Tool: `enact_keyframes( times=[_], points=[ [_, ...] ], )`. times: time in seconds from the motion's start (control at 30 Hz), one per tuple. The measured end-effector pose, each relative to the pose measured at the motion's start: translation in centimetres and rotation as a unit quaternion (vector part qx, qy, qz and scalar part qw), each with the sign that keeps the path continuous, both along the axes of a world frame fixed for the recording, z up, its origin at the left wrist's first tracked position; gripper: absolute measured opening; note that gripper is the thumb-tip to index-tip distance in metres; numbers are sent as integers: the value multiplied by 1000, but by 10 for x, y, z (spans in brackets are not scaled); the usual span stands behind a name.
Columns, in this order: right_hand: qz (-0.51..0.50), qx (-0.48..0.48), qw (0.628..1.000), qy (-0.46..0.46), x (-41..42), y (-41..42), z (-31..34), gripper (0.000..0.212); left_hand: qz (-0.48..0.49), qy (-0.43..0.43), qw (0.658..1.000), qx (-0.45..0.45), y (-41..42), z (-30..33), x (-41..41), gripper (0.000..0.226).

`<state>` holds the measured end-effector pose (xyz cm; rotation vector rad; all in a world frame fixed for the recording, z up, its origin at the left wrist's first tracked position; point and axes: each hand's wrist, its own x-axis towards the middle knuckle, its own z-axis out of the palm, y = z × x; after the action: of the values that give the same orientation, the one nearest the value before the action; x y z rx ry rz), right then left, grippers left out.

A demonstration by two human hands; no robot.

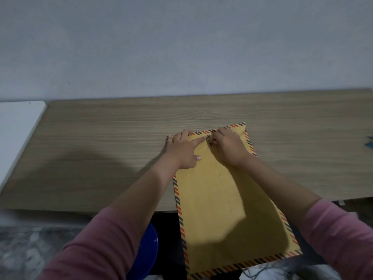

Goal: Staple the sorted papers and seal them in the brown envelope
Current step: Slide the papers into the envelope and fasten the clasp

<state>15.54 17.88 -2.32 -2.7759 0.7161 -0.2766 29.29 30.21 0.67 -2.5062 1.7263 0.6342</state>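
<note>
Nearest to me the person's pink sleeves [96, 241] reach forward over the table's front edge, and below the left arm a blue round object [148, 257] sits low, off the table; I cannot tell what it is. The brown envelope [222, 209], bordered in red and dark stripes, lies lengthwise away from the person, its near end hanging past the edge of the wooden table [101, 142], probably so the far end with the closure falls within easy reach of both hands; no loose papers or stapler show anywhere, so I judge the papers are already inside, though the envelope hides that. Farther on, the left hand [184, 150] lies flat on the envelope's far left corner, fingers straight, the index finger stretched toward the small metal clasp [209, 139]; it seems to pin the flap down so the paper does not lift. The right hand [229, 147] is curled over the clasp, its fingertips [214, 140] pinching at the metal, which looks like the sealing step under way; whether the prongs are bent over I cannot tell. Beyond the hands is bare wood, a white surface [18, 126] off to the left, then the grey wall [181, 47].
</note>
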Motion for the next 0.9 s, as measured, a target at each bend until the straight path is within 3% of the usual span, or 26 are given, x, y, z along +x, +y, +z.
enact_keyframes(
  times=[0.2,0.33,0.47,0.57,0.7,0.9],
  points=[
    [-22,34,999,-14,-29,12,8,36,8,-13,1000,-14,7,-3,-5,69],
    [-150,36,987,-56,-49,19,9,29,52,-34,995,-82,19,-7,-11,62],
    [-252,58,966,-3,-60,25,6,41,166,-48,977,-126,32,-11,-21,64],
    [-269,115,956,6,-56,26,10,45,265,8,956,-124,34,-12,-24,67],
    [-283,217,933,-36,-47,21,22,57,313,43,940,-124,30,-5,-19,67],
    [-328,223,918,-20,-36,16,27,63,315,38,943,-96,28,3,-16,69]
  ],
)
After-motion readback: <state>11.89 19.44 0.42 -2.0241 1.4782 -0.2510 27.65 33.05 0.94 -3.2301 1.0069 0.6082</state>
